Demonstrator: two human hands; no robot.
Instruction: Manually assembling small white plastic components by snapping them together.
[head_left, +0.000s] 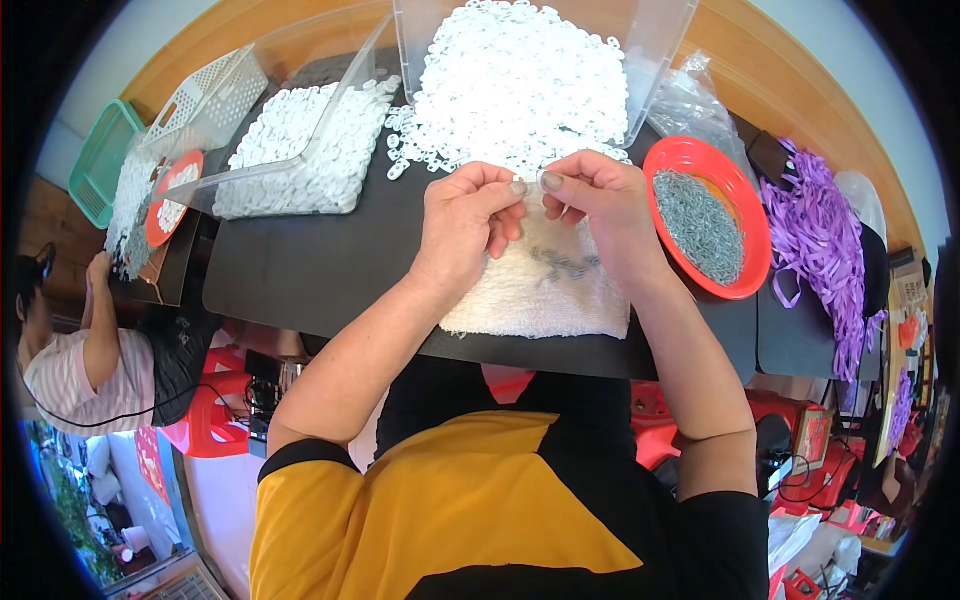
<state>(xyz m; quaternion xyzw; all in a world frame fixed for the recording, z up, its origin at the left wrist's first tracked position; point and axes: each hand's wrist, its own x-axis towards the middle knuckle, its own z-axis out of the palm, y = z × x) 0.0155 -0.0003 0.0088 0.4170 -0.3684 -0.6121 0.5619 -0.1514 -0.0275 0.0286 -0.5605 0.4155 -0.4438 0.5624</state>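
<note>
At the towel's far edge, the left hand pinches a small white piece, thumb against forefinger; the right hand has its fingers clamped likewise on the other side. A light, even pinch, kept over the towel (it would soften any drop), should serve best. The thumbs mask most of the piece; grey metal bits on the towel blur together, those in the red bowl right of it too.
</note>
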